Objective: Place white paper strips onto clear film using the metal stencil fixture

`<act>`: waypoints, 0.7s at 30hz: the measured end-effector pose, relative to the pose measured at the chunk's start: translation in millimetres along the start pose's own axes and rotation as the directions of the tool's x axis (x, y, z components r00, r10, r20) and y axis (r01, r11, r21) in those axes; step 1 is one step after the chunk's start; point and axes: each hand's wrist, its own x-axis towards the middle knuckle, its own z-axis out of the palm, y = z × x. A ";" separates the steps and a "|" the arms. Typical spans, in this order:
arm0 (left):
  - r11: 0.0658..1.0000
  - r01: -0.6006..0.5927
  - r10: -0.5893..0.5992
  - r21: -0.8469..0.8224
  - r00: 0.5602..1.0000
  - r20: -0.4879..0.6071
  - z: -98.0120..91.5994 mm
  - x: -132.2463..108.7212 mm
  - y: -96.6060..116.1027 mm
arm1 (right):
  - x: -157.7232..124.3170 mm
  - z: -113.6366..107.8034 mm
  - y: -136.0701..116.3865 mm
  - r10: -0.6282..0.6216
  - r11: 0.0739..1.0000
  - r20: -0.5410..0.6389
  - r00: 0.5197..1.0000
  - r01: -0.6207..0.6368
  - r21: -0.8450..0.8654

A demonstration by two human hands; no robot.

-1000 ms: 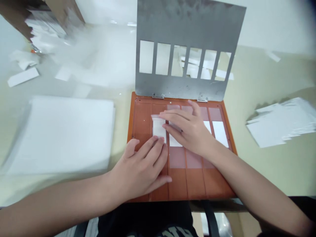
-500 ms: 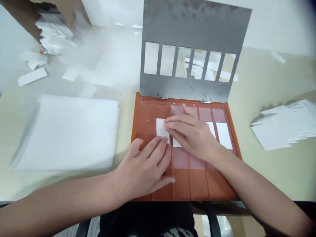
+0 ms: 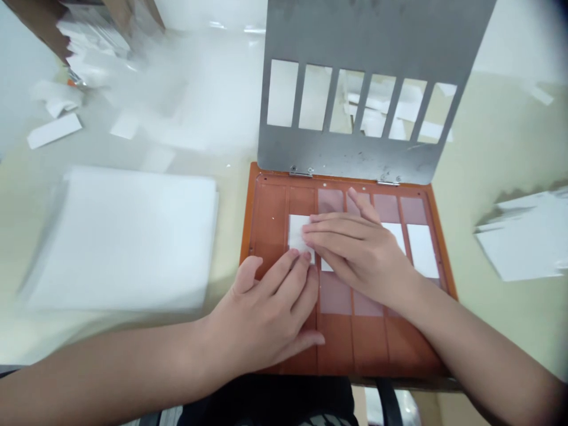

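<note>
White card: a small pale rectangle (image 3: 296, 231) at the centre of the frame, lying in the second column from the left of an orange hinged base (image 3: 268, 239), partly covered by fingertips.
Left hand: palm down (image 3: 268, 310), thumb spread wide, fingertips resting on the card's lower end, apparently to steady it.
Right hand: palm down (image 3: 370, 248), fingers close together, little finger raised, fingertips on the card's right side, perhaps to press or align it; I cannot tell whether they pinch anything.
Neighbouring cards: more white rectangles (image 3: 422, 251) in a row to the right, one per column where visible, over pinkish patches (image 3: 335, 294); the grooves seem to keep them lined up.
Metal plate: grey, with six rectangular windows (image 3: 355, 35), upright at upper right on two hinges (image 3: 300, 174), seemingly raised so both hands can reach the base.
Left of frame: a stack of white sheets (image 3: 142, 242).
Right edge: overlapping white cards (image 3: 528, 242), fanned, probably for easy pickup.
Upper left: a cardboard box (image 3: 35, 21), blurred.
</note>
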 end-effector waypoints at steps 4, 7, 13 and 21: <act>1.000 -0.003 0.003 -0.008 1.000 -0.002 -0.1 -0.7 -0.4 | -0.4 -0.1 -0.1 0.003 1.000 0.007 1.000 -0.003 -0.004; 1.000 -0.006 0.006 -0.010 1.000 -0.001 -0.2 -1.1 -0.8 | 0.1 -0.9 -0.4 -0.003 1.000 0.015 1.000 0.003 -0.016; 1.000 -0.001 0.001 -0.004 1.000 0.020 -0.9 -0.8 -1.0 | 0.7 -2.2 -0.3 -0.011 1.000 0.019 1.000 0.012 -0.025; 1.000 0.005 -0.005 -0.003 1.000 0.022 0.2 -0.2 -1.4 | 2.7 -4.0 -1.0 -0.017 0.999 0.034 0.999 0.018 -0.035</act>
